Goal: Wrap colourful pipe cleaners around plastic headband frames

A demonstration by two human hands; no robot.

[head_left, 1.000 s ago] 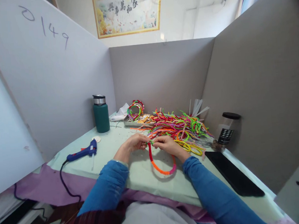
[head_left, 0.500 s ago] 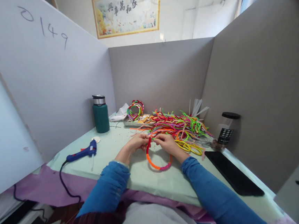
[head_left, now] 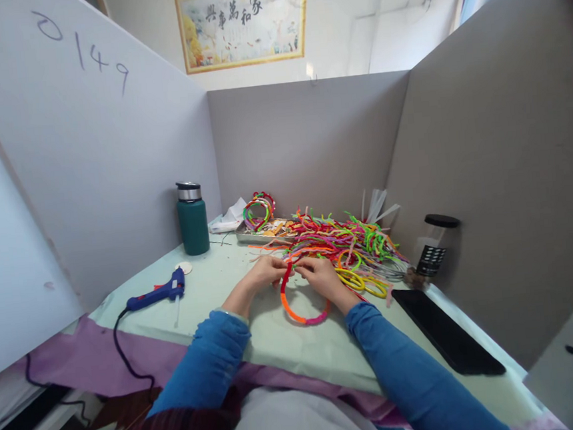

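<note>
A hoop wrapped in red, orange and pink fuzzy wire point(head_left: 295, 311) lies on the pale green table cover, its open ends up between my hands. My left hand point(head_left: 265, 271) pinches the red end with closed fingers. My right hand point(head_left: 320, 273) grips the other side of the hoop, fingers curled round it. Just behind my hands lies a big heap of coloured fuzzy wires point(head_left: 342, 242).
A blue glue gun point(head_left: 159, 292) with a black cord lies at the left. A green flask point(head_left: 192, 218) stands by the left partition. A metal tray point(head_left: 262, 230) with finished hoops sits at the back. A black-lidded jar point(head_left: 432, 246) and a black phone point(head_left: 448, 340) are at the right.
The hoop has turned a little to the left and drawn closer to my hands; both hands have shifted slightly forward and kept their hold.
</note>
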